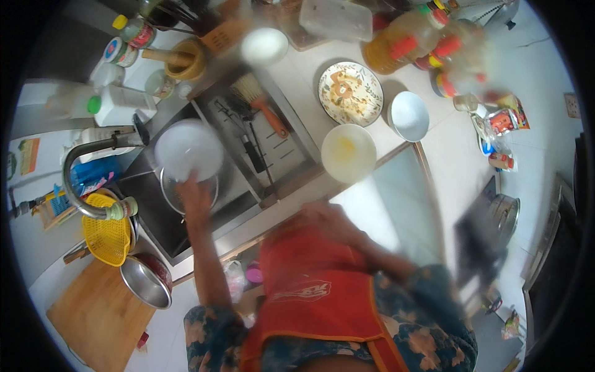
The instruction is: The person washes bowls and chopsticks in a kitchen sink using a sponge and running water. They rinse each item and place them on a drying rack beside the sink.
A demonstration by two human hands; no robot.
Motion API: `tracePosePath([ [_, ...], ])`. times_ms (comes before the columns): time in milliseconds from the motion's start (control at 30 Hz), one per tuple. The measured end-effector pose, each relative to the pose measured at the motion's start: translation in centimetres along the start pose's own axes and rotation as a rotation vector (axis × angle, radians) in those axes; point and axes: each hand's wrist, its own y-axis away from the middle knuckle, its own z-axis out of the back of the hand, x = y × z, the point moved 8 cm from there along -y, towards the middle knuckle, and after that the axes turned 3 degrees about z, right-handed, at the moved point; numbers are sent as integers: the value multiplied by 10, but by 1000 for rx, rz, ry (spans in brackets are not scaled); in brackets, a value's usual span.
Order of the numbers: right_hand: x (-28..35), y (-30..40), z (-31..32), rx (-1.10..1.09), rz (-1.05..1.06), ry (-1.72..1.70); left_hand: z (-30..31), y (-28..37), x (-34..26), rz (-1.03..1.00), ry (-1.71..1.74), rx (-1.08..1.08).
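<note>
My left hand (194, 189), blurred, has its fingers at the near rim of a white bowl (188, 144) and grips it over the left sink basin (158, 221). Under the bowl, a round metal pot (188, 197) sits partly hidden in that basin. My right hand (329, 219) is at the front of my red apron (320, 283), by the counter edge; its fingers are blurred and I see nothing in them. Nearest to it on the counter is a pale bowl (348, 153) with a yellow residue. Behind that bowl lie a soiled patterned plate (351, 93) and a white bowl (409, 116).
A curved faucet (72, 172) reaches over the sink's left side. The right basin holds a brush with an orange handle (272, 118) and a black-handled utensil (253, 153). A yellow basket (107, 232), a steel pot (146, 281) and a wooden board (93, 311) are at left. Oil bottles (388, 51) stand behind.
</note>
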Motion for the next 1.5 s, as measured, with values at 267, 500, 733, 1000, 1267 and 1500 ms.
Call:
tracePosePath([
  [267,-50,58,77,-178,-621,-449,-211,14,37,378,267,291],
  [500,-74,70,85,-213,-602,-553,-268,11,73,342,275,228],
  [733,-39,38,48,-8,-577,-450,-260,19,57,375,321,219],
  [1000,-25,-35,-15,130,-474,-297,-141,23,33,303,227,425],
  [1267,-3,-144,-40,-5,-36,537,227,-47,124,200,-279,-347],
  [1500,-25,-209,-49,-116,95,888,217,-97,139,-379,-1215,-261],
])
